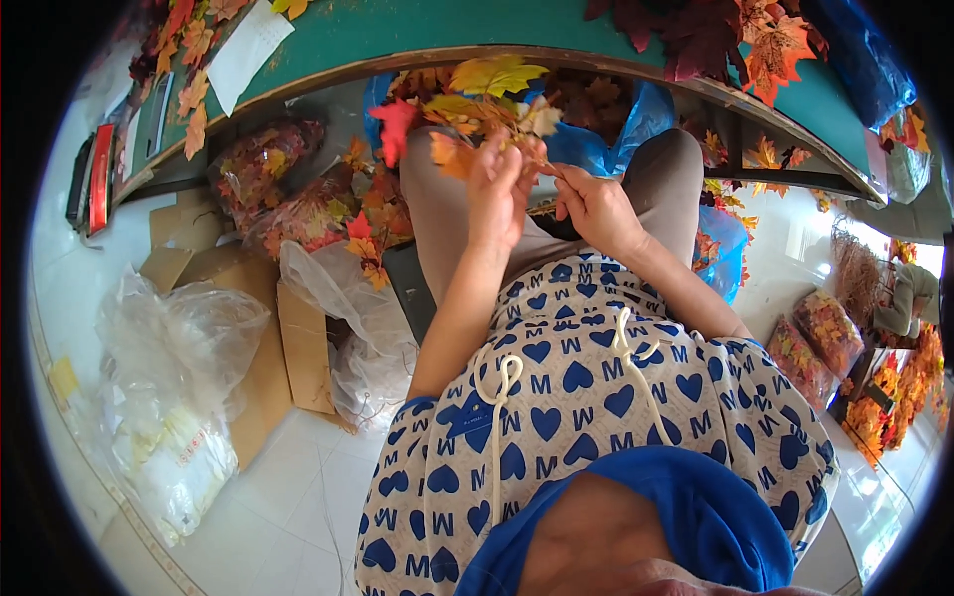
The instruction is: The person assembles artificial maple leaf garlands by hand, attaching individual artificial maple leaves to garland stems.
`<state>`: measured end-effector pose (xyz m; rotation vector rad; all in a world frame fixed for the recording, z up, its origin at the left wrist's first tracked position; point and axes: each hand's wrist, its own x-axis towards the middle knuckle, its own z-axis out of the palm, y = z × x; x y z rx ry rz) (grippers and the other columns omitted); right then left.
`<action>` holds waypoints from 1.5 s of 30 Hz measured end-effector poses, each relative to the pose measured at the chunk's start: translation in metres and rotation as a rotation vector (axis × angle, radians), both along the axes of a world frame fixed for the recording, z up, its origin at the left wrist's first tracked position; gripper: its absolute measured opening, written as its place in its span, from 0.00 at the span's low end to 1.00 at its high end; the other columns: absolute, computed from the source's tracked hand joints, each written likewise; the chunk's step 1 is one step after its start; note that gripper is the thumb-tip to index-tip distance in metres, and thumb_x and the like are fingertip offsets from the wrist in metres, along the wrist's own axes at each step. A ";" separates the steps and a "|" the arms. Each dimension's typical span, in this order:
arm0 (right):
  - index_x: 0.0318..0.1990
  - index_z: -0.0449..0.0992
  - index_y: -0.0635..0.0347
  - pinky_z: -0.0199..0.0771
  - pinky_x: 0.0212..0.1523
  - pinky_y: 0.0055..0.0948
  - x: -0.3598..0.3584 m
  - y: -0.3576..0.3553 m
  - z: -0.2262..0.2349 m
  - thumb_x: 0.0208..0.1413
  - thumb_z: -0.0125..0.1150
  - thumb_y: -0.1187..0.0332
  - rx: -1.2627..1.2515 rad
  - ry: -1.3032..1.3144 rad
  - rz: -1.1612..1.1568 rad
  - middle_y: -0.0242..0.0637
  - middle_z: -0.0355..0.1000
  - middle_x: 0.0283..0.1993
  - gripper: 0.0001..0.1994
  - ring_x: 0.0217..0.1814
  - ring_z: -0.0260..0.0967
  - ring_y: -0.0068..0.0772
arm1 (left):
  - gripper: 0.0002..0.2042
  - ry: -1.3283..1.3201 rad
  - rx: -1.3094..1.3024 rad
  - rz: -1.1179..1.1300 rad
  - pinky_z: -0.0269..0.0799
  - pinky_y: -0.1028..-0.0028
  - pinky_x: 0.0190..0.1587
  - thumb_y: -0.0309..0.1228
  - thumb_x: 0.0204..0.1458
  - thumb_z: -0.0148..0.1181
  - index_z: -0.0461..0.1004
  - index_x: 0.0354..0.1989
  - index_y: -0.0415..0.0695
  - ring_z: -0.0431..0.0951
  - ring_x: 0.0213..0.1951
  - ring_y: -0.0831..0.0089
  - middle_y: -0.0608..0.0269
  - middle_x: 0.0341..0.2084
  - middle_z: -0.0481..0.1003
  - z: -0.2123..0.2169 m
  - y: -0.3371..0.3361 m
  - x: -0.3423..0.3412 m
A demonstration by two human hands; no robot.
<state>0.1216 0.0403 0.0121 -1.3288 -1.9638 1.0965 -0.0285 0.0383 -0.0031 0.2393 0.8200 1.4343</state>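
Above my lap is a bunch of artificial maple leaves [487,84] in yellow, red, orange and cream. My left hand [497,194] is closed around its lower part, with the fingers pointing up among the leaves. Just to the right, my right hand [599,211] is closed in a pinch, thumb and forefinger together at the stem end of the bunch. The stem itself is thin and mostly hidden by my fingers.
A green-topped table [397,25] with loose leaves curves across the far side. Blue plastic bags [636,119] with leaves hang beneath its edge. Left stand an open cardboard box [263,372] and clear plastic bags [169,397]. Bagged leaves [820,338] lie on the right floor.
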 end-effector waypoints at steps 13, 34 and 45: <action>0.38 0.71 0.64 0.69 0.25 0.27 0.008 -0.001 0.022 0.57 0.52 0.65 -0.016 0.201 0.197 0.37 0.72 0.23 0.10 0.20 0.68 0.33 | 0.06 -0.196 0.090 -0.224 0.69 0.69 0.49 0.32 0.55 0.54 0.66 0.36 0.44 0.73 0.45 0.66 0.64 0.33 0.70 -0.015 -0.008 0.010; 0.30 0.78 0.60 0.70 0.34 0.38 0.117 0.267 0.220 0.47 0.58 0.64 0.797 -0.523 -0.048 0.45 0.73 0.26 0.09 0.30 0.70 0.47 | 0.09 -0.465 0.001 -0.235 0.71 0.79 0.33 0.29 0.55 0.54 0.70 0.43 0.45 0.67 0.27 0.79 0.70 0.30 0.67 -0.019 -0.011 0.000; 0.35 0.76 0.67 0.76 0.29 0.25 0.037 0.101 0.165 0.50 0.61 0.72 0.023 0.452 -0.230 0.40 0.75 0.34 0.07 0.30 0.74 0.30 | 0.13 -0.274 0.133 -0.177 0.72 0.75 0.35 0.23 0.54 0.52 0.69 0.48 0.47 0.72 0.29 0.79 0.70 0.31 0.72 0.030 -0.005 0.009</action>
